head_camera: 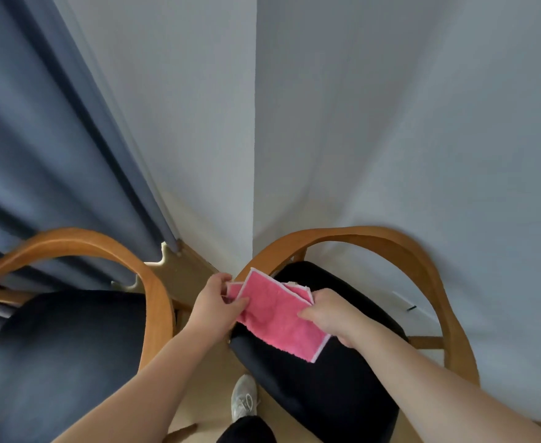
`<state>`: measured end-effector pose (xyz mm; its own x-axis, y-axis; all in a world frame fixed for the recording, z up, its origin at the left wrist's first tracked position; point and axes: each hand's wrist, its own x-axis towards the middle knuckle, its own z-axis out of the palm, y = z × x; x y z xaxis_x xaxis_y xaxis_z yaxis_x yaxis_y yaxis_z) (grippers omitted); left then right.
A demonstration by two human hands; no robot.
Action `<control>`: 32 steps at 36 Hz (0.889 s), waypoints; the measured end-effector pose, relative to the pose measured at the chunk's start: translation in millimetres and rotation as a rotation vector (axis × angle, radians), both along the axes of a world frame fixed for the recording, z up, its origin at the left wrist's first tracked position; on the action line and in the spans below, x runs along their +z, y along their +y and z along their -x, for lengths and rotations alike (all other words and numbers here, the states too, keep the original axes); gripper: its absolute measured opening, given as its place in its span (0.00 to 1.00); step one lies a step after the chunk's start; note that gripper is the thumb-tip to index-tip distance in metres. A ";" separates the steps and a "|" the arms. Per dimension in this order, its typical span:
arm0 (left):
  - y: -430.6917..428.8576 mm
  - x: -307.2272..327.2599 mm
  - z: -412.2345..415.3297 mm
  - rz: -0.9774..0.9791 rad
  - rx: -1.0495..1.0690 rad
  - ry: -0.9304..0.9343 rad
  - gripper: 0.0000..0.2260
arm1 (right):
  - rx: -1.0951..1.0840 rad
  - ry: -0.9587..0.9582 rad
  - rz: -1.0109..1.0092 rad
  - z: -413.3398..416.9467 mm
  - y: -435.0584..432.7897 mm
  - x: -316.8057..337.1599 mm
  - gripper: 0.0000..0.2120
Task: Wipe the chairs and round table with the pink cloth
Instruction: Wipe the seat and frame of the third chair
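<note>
Pink cloth (275, 318) position: held in the air between both hands over the front left part of the right chair's (326, 394) seat; whether its lower edge touches the seat cannot be told. Two pale grey walls (390, 123) meet in a vertical corner near the centre of the view and fill most of it. A grey-blue curtain (39, 139) hangs in long folds against the left-hand wall, reaching down behind the left chair (55, 362). Both chairs stand in the corner, side by side with a narrow gap between them. Each has a curved, light brown wooden frame that arches round a dark padded seat. The left seat shows a faint sheen. The right seat is matte black, and its frame stands close to the right-hand wall. A beige floor (205, 372) shows in the gap and runs back to the corner. The cloth is a fluffy rectangle with a pale trim, and a fold shows at its upper edge. The left hand (213, 310) pinches the cloth's left edge between thumb and fingers. The right hand (330, 314) grips the right edge with curled fingers. One light grey shoe (243, 399) rests on the floor below the cloth.
</note>
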<state>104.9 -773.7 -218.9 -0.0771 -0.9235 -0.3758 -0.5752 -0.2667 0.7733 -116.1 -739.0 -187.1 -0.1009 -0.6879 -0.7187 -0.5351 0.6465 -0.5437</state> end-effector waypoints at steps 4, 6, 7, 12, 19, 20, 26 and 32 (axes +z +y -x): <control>-29.9 -16.5 -17.3 0.034 0.025 -0.065 0.22 | 0.031 0.064 0.006 -24.8 -31.3 -24.6 0.04; -46.9 -27.8 -27.7 0.032 0.025 -0.083 0.20 | 0.036 0.053 -0.007 -37.5 -46.0 -40.5 0.04; -55.5 -34.4 -33.3 0.024 0.028 -0.092 0.20 | 0.040 0.041 -0.011 -43.6 -53.5 -49.1 0.04; -85.4 -64.6 -55.3 -0.013 0.063 -0.121 0.22 | 0.072 -0.033 0.001 -66.5 -77.9 -84.5 0.05; -83.4 -106.6 -67.7 -0.140 0.047 -0.206 0.23 | 0.207 0.037 -0.091 -65.6 -82.7 -138.5 0.11; -78.7 -110.6 -68.3 -0.163 0.040 -0.204 0.25 | 0.261 0.095 -0.106 -63.5 -80.4 -144.1 0.16; -55.0 -120.6 -74.5 -0.226 0.072 -0.184 0.19 | 0.831 0.501 0.258 -66.3 -77.2 -147.7 0.20; -31.9 -117.2 -85.0 -0.188 0.089 -0.234 0.13 | 1.453 0.237 0.673 -91.8 -109.6 -158.4 0.31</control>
